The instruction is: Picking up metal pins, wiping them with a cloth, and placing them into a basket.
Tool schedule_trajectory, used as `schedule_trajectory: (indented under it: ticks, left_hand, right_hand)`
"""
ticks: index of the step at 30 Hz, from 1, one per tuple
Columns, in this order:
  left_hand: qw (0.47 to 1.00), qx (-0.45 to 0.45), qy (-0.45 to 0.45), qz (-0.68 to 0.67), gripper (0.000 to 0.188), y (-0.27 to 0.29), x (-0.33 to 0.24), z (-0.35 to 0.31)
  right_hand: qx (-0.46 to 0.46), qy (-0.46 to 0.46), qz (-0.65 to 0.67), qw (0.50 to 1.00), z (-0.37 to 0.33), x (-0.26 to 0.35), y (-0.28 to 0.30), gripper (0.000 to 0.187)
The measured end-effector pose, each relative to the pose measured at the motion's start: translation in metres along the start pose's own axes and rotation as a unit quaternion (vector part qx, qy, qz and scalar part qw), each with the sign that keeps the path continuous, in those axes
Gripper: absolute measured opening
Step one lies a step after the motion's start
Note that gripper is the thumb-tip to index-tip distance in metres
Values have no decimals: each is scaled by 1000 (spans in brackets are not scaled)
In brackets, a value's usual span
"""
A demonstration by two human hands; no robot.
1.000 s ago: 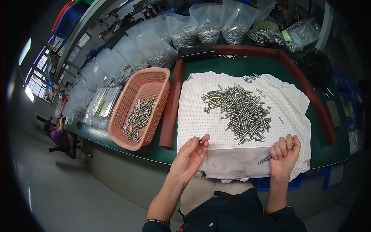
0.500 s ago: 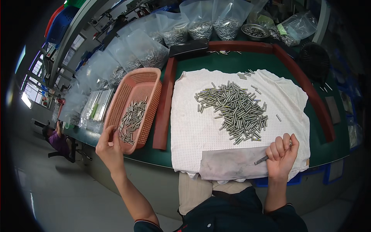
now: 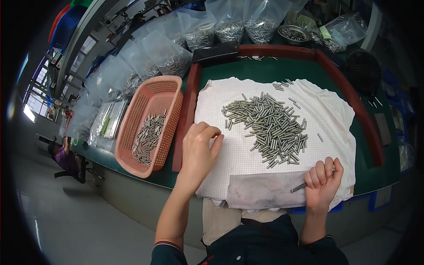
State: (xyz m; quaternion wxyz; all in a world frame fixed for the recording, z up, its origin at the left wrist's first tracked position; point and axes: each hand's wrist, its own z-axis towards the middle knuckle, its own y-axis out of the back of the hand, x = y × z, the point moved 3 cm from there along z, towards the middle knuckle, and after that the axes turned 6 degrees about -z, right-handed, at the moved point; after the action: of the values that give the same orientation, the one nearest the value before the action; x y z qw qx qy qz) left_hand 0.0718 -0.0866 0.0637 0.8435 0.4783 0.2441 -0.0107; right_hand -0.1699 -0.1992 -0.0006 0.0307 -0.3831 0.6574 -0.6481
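Holding left hand half-curled above left edge of white cloth, with thumb just off forefinger; cannot tell about anything inside. Gripping dark tool in tightly closed right hand, over right end of grey pad. Can see pins heaped mid-cloth: short, shiny, cylindrical, criss-crossed, with strays at right and back. More in pink perforated basket, left of cloth. Standing between basket and cloth: left bar of red-brown frame. Farther back: black case on frame corner, filled bags lining green bench. Versus half a second ago, moved left hand from basket to cloth; kept right hand about the same.
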Motion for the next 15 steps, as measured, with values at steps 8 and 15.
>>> schedule_trajectory:
  ticks: [8,15]
  left_hand:
    - [999,26,27,19,10,-47,16,24]
    - [994,104,16,-9,11,-41,10,9]
  right_hand:
    - [0,-7,2,1000,-1,0,1,38]
    - [5,-13,5,1000,1,1,5,38]
